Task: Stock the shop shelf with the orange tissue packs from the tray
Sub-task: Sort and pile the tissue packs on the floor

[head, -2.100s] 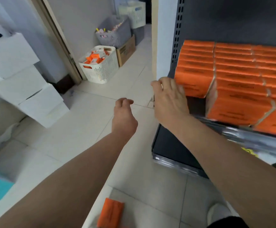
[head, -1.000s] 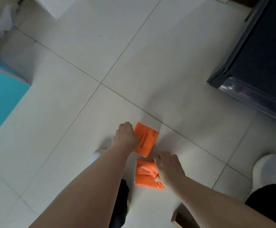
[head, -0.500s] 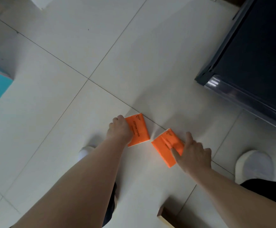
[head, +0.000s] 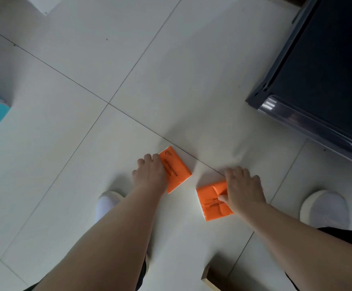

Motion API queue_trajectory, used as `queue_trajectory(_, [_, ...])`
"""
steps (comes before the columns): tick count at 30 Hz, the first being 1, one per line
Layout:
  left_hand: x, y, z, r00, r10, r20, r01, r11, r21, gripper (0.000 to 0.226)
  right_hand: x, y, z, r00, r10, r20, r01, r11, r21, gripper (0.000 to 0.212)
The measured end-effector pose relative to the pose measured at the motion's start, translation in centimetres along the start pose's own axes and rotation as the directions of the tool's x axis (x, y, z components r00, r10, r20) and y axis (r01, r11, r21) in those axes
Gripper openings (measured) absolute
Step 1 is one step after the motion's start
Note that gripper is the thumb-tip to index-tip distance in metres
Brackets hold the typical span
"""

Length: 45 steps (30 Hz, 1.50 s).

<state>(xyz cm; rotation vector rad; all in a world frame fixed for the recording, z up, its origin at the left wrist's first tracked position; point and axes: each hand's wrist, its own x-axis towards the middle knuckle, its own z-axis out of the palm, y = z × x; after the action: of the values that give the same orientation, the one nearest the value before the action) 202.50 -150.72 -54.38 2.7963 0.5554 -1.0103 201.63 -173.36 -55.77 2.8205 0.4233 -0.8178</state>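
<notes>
Low in frame, curled fingers of the left hand [head: 149, 175] pinch the left flat orange plastic tissue pack [head: 177, 171], the right hand [head: 243, 191] the right pack [head: 212, 204], both lying inward.

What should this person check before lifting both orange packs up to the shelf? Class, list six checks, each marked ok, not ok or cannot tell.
1. Left hand grips the left pack along its edge: ok.
2. Right hand holds the right pack, thumb on top: ok.
3. Packs apart, not overlapping: ok.
4. Right pack's wrapper undamaged: cannot tell, it looks creased.
5. Room on the shelf for two more: cannot tell, only its lowest board shows.
6. Shoes stand away from both packs: ok.
</notes>
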Motion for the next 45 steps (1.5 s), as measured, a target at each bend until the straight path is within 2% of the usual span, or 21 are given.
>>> queue_trajectory(3, [0.2,-0.8,0.2,0.936,0.349,-0.038,-0.324,0.901,0.288,0.078,0.6,-1.1,1.8,0.907,-0.341,-0.247,0.337,0.940,-0.060,0.036])
queue_trajectory(5, [0.6,-1.0,0.0,0.880,0.475,0.027,-0.445,0.801,0.399,0.078,0.8,-1.8,2.6,0.875,-0.388,-0.290,0.383,0.920,-0.078,0.025])
queue_trajectory(6, [0.7,-1.0,-0.1,0.886,0.463,0.026,-0.432,0.803,0.411,0.077,0.8,-1.9,2.5,0.914,-0.336,-0.226,0.334,0.941,-0.047,0.028])
queue_trajectory(8, [1.0,-0.9,0.0,0.926,0.375,-0.036,-0.338,0.869,0.361,0.074,0.3,-1.8,2.2,0.975,-0.205,-0.082,0.202,0.978,-0.044,0.037])
queue_trajectory(10, [0.9,-0.6,0.3,0.965,0.251,-0.071,-0.224,0.937,0.267,0.077,-0.1,-1.3,1.8,0.989,-0.146,-0.002,0.145,0.988,-0.049,0.039])
queue_trajectory(12, [1.0,-0.7,0.8,0.997,0.068,-0.048,-0.066,0.997,0.045,0.099,-0.3,-0.3,1.7,0.995,-0.095,0.004,0.095,0.995,0.023,0.032])
queue_trajectory(14, [0.8,-0.3,0.9,0.985,-0.159,0.066,0.171,0.951,-0.259,0.125,-0.5,-0.2,1.6,0.998,-0.023,-0.052,0.030,0.991,0.127,0.021])
queue_trajectory(16, [0.4,0.4,1.1,0.932,-0.325,0.159,0.361,0.807,-0.467,0.131,-0.5,-0.4,2.1,0.988,0.038,-0.153,-0.001,0.972,0.235,0.019])
queue_trajectory(18, [0.5,1.0,1.2,0.902,-0.408,0.143,0.417,0.735,-0.534,0.121,-0.7,-0.7,2.3,0.977,0.045,-0.208,0.014,0.961,0.276,0.042])
queue_trajectory(21, [1.3,0.9,0.9,0.951,-0.310,-0.014,0.281,0.881,-0.380,0.082,-1.1,-1.7,2.1,0.992,-0.098,-0.077,0.111,0.976,0.187,0.072])
queue_trajectory(24, [2.0,0.2,0.6,0.969,-0.245,-0.020,0.236,0.951,-0.200,0.037,-1.0,-2.1,2.3,0.998,-0.032,0.051,0.020,0.976,0.215,0.070])
queue_trajectory(26, [1.9,-0.3,-0.3,0.970,-0.232,-0.075,0.225,0.970,-0.092,0.025,-0.8,-2.0,2.1,0.994,0.053,0.096,-0.075,0.969,0.236,0.065])
queue_trajectory(27, [1.9,-0.6,-0.9,0.979,-0.131,-0.154,0.136,0.990,0.022,0.026,-0.7,-1.9,2.0,0.990,0.079,0.113,-0.104,0.966,0.236,0.063])
queue_trajectory(29, [2.2,-1.2,-1.5,0.933,0.266,-0.243,-0.188,0.935,0.300,0.045,-0.5,-1.7,1.8,0.988,0.097,0.122,-0.123,0.967,0.225,0.060])
queue_trajectory(30, [2.5,-1.5,-1.7,0.876,0.447,-0.178,-0.354,0.850,0.391,0.059,-0.4,-1.6,1.7,0.988,0.104,0.117,-0.129,0.965,0.227,0.059])
queue_trajectory(32, [3.1,-1.7,-2.0,0.824,0.565,-0.028,-0.488,0.735,0.472,0.077,-0.2,-1.6,1.5,0.989,0.113,0.095,-0.134,0.954,0.269,0.056])
queue_trajectory(34, [3.5,-1.3,-1.6,0.869,0.495,-0.006,-0.429,0.758,0.492,0.075,0.0,-1.8,1.2,0.988,0.117,0.097,-0.144,0.921,0.363,0.051])
queue_trajectory(37, [3.2,-0.6,-1.2,0.935,0.348,-0.067,-0.280,0.841,0.464,0.040,0.2,-1.9,0.5,0.985,0.086,0.147,-0.144,0.883,0.447,0.048])
queue_trajectory(39, [2.9,-0.4,-1.3,0.950,0.309,-0.048,-0.259,0.863,0.434,0.028,0.3,-1.8,-0.1,0.984,0.084,0.154,-0.144,0.889,0.434,0.049])
queue_trajectory(42, [2.4,-0.3,-2.4,0.962,0.252,0.100,-0.270,0.931,0.245,0.029,0.2,-1.7,-1.1,0.977,0.087,0.195,-0.167,0.881,0.442,0.054])
queue_trajectory(45, [1.9,0.3,-4.0,0.971,0.208,0.120,-0.225,0.962,0.152,0.040,-0.5,-1.6,-2.7,0.976,0.074,0.206,-0.169,0.853,0.494,0.057])
